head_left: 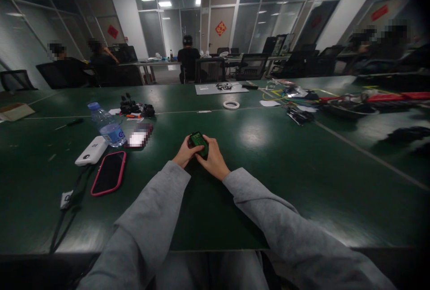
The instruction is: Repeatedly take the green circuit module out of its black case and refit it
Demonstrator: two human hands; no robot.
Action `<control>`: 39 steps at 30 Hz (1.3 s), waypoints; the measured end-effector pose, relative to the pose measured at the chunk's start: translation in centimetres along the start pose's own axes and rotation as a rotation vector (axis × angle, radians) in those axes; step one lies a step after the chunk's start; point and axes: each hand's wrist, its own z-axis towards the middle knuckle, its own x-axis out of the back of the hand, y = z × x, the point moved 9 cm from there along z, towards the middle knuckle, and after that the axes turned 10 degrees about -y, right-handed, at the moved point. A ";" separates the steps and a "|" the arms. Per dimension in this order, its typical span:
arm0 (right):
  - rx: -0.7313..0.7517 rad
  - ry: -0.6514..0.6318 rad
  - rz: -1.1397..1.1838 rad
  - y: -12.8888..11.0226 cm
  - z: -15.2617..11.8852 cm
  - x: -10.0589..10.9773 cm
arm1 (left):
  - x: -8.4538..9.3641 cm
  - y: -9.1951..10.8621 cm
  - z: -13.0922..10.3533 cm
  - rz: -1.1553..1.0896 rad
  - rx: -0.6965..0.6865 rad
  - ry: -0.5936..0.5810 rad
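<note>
Between my two hands is a small dark-edged rectangular device with a green face [199,141], held tilted just over the green table [215,218]. My left hand [186,151] is closed around its left side, with the thumb across the lower face. On the opposite side my right hand [213,157] grips it, thumb at the bottom edge and fingers curled behind. Small marks on the face are too fine to read, and the back of the device is hidden.
To the left lie a pink-cased phone [109,173], a white power bank [92,151] with a cable, a water bottle [106,125] and another phone [139,136]. A white tape roll [231,105] lies farther off; cables and tools [298,115] crowd the right. Several people sit beyond.
</note>
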 end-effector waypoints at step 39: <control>-0.189 0.009 0.007 2.3 -0.3 0.0 | 0.2 -1.1 -0.1 -0.228 0.222 0.027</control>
